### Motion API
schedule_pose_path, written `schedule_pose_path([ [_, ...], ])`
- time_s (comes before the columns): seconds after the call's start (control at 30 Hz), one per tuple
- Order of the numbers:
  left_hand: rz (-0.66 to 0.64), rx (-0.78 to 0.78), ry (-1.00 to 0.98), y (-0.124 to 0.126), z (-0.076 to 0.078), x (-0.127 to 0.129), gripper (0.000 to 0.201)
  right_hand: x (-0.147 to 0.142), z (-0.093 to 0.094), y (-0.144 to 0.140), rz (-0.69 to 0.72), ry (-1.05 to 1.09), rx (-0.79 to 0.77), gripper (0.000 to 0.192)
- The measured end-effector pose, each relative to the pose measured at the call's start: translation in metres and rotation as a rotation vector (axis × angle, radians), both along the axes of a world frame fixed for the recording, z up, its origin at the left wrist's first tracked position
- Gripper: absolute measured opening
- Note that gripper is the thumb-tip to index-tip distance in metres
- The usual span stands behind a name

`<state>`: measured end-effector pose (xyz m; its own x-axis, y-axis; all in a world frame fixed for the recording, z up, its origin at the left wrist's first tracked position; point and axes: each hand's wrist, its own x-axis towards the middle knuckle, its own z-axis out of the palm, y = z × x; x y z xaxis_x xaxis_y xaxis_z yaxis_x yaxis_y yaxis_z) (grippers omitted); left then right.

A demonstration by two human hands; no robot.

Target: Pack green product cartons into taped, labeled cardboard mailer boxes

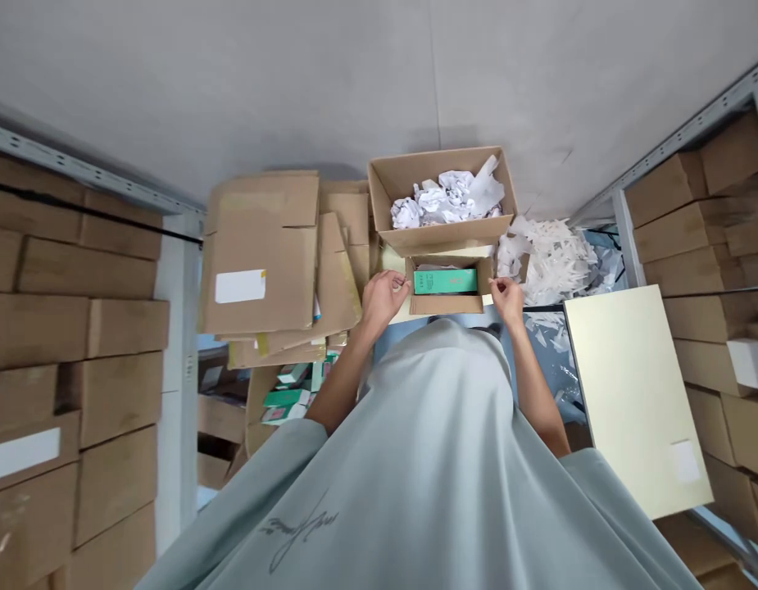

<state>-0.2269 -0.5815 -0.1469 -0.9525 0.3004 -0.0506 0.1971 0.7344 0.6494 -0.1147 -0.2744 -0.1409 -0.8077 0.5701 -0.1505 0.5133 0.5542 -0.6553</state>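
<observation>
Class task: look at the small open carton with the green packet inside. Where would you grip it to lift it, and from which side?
Probably by the two short end walls of the small carton, coming in from left and right. It lies lengthwise, open on top, with a green packet inside; the left hand and right hand sit at those ends.

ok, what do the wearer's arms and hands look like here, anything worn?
Both forearms are bare, with no gloves on the left hand or the right hand. No watch, ring or bracelet shows. The person wears a loose pale grey-green top with wide short sleeves ending above the elbows and a dark handwritten-style script mark on the front.
</observation>
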Motion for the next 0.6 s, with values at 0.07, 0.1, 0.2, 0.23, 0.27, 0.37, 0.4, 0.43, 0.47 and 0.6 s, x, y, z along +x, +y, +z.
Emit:
schedule_pose_path([
  [0.07,0.038,0.010,-0.006,-0.010,-0.006,-0.001,0.011,-0.017,0.002,-0.008,0.032,-0.024,0.014,0.036],
  [0.1,0.052,0.019,-0.006,-0.012,-0.009,-0.002,0.012,-0.024,0.004,-0.010,0.049,-0.033,0.024,0.036],
  [0.2,0.101,0.054,-0.012,-0.012,-0.018,-0.004,0.012,-0.042,0.011,-0.007,0.096,-0.059,0.067,0.038],
  [0.23,0.122,0.065,-0.020,-0.011,-0.022,-0.004,0.012,-0.047,0.013,-0.005,0.110,-0.073,0.084,0.038],
  [0.27,0.142,0.075,-0.032,-0.010,-0.025,-0.005,0.011,-0.052,0.015,-0.004,0.125,-0.092,0.100,0.038],
  [0.37,0.186,0.092,-0.092,-0.007,-0.032,-0.006,0.009,-0.063,0.022,-0.002,0.200,-0.186,0.138,0.031],
  [0.4,0.200,0.092,-0.111,-0.006,-0.033,-0.006,0.009,-0.066,0.025,-0.001,0.235,-0.223,0.150,0.028],
  [0.43,0.218,0.090,-0.122,-0.005,-0.033,-0.007,0.009,-0.070,0.030,0.000,0.270,-0.251,0.167,0.027],
  [0.47,0.240,0.086,-0.120,-0.004,-0.031,-0.008,0.010,-0.075,0.035,0.003,0.304,-0.261,0.192,0.027],
  [0.6,0.334,0.125,0.009,0.006,-0.011,-0.022,0.020,-0.119,0.067,0.020,0.420,-0.117,0.357,0.035],
])
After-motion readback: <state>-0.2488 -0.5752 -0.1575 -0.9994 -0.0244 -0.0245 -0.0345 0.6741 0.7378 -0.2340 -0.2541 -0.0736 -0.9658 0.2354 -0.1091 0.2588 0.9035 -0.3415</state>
